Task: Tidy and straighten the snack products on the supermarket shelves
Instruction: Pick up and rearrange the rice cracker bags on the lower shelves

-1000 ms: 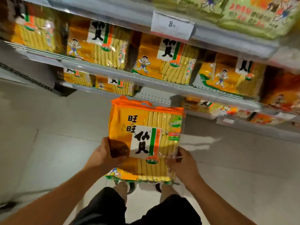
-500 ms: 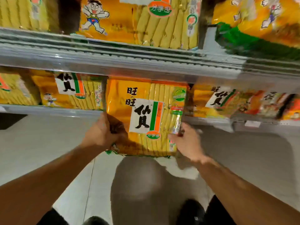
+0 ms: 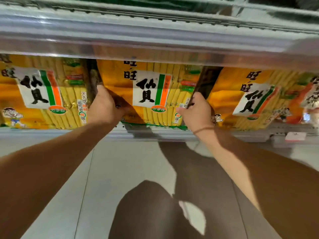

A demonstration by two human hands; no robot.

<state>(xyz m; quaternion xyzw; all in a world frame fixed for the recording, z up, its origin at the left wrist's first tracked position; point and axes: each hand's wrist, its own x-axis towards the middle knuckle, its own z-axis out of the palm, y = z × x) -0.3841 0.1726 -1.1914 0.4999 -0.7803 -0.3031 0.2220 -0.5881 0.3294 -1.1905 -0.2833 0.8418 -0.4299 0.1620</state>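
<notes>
A large orange-and-yellow rice cracker bag point(image 3: 151, 90) with a white label stands upright on the low shelf point(image 3: 155, 133), between two like bags. My left hand point(image 3: 103, 106) grips its left edge and my right hand point(image 3: 196, 112) grips its right edge. Its top is hidden behind the shelf rail above point(image 3: 155, 42). The neighbour bag on the left point(image 3: 43, 92) stands straight. The neighbour bag on the right point(image 3: 250, 99) leans to the right.
More packs, blurred, sit at the far right point(image 3: 310, 97). A small white price tag point(image 3: 295, 136) hangs on the shelf edge at the right. Pale floor tiles point(image 3: 120, 169) lie below, with my shadow across them.
I have crouched lower and pushed the bag from the aisle into the gap on the low shelf. Both hands stayed on its sides throughout.
</notes>
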